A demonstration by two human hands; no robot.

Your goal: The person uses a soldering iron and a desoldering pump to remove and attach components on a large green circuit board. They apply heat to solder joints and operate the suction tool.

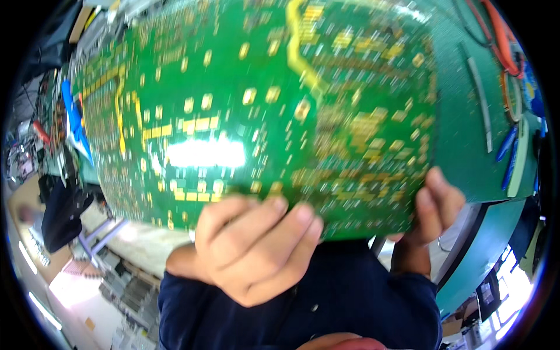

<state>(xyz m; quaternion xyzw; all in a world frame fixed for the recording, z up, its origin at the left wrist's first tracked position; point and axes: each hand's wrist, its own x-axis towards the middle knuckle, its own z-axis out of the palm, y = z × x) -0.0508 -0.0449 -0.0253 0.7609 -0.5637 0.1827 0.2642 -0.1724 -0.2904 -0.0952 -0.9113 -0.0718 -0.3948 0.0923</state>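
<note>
A large green circuit board (233, 128), crowded with small parts and gold pads, fills the middle of the view, smeared by motion. Its right near corner is gripped by my right hand (437, 207), fingers closed around the edge. In front of the board's near edge is my left hand (256, 248), its back toward me and its fingers curled and pressed together. The left thumb is hidden, and whether those fingers pinch the edge or something small cannot be made out. Yellow strips and a bright glare spot show on the board's face.
On the green work surface (461, 116) at right lie a thin grey strip (481, 105), a blue-handled tool (508, 153), a pale green tool (518, 157) and a red-orange handle (501, 35). A blue object (73, 114) lies left of the board; a dark chair (65, 216) stands farther left.
</note>
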